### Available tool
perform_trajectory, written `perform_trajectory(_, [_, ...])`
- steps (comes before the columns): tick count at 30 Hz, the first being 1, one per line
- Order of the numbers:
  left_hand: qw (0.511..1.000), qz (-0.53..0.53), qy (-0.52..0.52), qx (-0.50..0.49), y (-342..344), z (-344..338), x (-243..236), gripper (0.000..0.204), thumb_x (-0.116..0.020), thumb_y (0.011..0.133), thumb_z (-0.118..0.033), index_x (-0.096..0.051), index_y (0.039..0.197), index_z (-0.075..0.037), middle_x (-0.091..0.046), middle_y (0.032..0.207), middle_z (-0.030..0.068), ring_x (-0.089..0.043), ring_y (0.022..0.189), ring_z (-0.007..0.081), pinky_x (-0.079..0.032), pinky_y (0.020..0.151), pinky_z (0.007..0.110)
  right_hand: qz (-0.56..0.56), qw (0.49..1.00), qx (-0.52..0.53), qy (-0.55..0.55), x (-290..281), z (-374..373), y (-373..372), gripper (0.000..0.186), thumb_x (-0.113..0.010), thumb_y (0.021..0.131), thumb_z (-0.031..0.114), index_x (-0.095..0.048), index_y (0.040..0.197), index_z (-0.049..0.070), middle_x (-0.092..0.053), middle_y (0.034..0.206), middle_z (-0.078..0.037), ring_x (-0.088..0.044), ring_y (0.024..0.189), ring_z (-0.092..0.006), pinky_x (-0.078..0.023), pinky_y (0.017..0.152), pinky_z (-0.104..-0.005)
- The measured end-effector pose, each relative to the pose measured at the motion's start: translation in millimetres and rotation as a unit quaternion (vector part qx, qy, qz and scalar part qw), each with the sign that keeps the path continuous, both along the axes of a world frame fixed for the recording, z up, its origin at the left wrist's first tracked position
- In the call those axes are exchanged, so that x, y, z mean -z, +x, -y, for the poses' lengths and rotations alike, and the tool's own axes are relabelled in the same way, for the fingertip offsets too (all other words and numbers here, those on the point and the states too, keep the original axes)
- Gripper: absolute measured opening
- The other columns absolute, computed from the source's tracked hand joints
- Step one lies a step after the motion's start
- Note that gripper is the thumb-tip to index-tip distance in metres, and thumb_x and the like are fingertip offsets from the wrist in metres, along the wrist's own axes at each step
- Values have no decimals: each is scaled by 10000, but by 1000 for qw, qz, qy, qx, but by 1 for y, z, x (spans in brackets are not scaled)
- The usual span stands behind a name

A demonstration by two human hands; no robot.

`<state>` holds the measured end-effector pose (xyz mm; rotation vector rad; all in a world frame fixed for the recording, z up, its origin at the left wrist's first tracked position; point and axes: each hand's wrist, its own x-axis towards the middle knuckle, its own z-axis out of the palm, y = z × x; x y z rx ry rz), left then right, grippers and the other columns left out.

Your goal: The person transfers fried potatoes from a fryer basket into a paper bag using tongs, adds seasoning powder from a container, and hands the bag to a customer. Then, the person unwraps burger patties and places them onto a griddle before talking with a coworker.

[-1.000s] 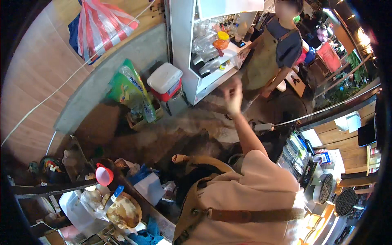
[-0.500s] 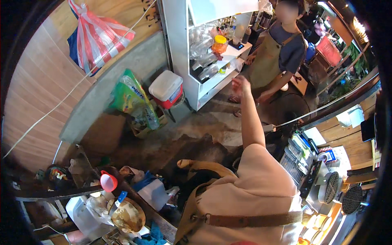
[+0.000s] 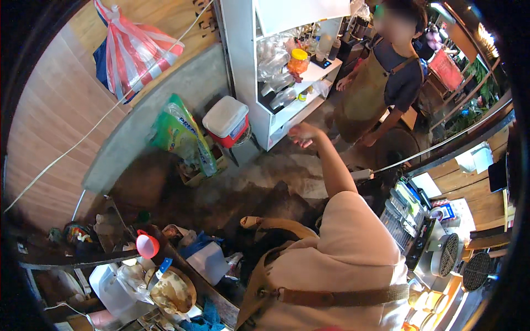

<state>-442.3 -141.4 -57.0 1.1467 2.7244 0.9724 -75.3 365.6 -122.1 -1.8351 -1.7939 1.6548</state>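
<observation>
My right arm stretches forward from a beige sleeve, and my right hand [image 3: 303, 135] hangs in the air in front of the white shelf unit [image 3: 264, 122]. Its fingers are loosely bent and apart, and no held thing shows. Beyond it stands another person in a dark shirt and an olive apron [image 3: 356, 99], one hand near the shelf and the other lowered. Across my shoulder runs a brown apron strap [image 3: 342, 298]. My left hand does not show.
Beside the shelf are a red cooler box with a white lid [image 3: 226, 116] and a green plastic sack [image 3: 179, 135]. A red cup [image 3: 147, 244] and a blue-handled knife [image 3: 162, 267] lie on the cluttered bench at lower left. Waffle irons [image 3: 444, 256] stand at right.
My right hand has moved left and back toward me, away from the other person. That person has shifted slightly to the right and changed posture.
</observation>
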Motion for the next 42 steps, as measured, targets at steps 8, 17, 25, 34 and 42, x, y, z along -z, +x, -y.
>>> perform_trajectory(8, [985, -112, -51, -124, -42, 81, -20, 303, -505, 788, -315, -629, 773, -39, -598, 668, 189, -586, 656, 346, -463, 601, 439, 8, 987, 33, -155, 130, 30, 43, 224, -530, 820, 355, -555, 879, 141, -559, 651, -27, -519, 439, -168, -439, 402, -359])
perform_trajectory(17, [813, -172, -300, -469, -68, 395, -92, 309, -502, 785, -322, -630, 767, -41, -599, 671, 199, -594, 670, 361, -467, 613, 449, -335, 882, 201, -263, 228, 56, 146, 403, -371, 896, 283, -388, 1243, 77, -411, 1212, -77, -442, 1004, -262, -396, 843, -410])
perform_trajectory(25, [786, -160, -208, -559, -35, 460, -121, 151, -635, 634, -191, -603, 702, -60, -605, 714, 156, -603, 705, 321, -474, 631, 391, -356, 853, 44, -380, 211, 77, 113, 373, -354, 914, 345, -448, 1147, 70, -455, 882, -14, -413, 684, -153, -398, 627, -335])
perform_trajectory(34, [858, -231, 165, -427, -48, 504, -113, 95, -585, 749, -9, -600, 842, -14, -623, 855, 98, -591, 721, 207, -468, 667, 307, -233, 934, 85, -258, 256, 26, 120, 392, -333, 917, 394, -461, 1203, 159, -485, 1150, -27, -473, 1003, -188, -433, 803, -307])
perform_trajectory(42, [973, -117, 155, -127, -42, 173, -115, 160, -564, 772, 8, -566, 932, -2, -606, 929, 112, -584, 791, 198, -460, 714, 297, -203, 909, 171, -322, 236, 88, 93, 322, -377, 889, 327, -508, 1120, 144, -496, 1117, -43, -490, 902, -224, -448, 689, -368])
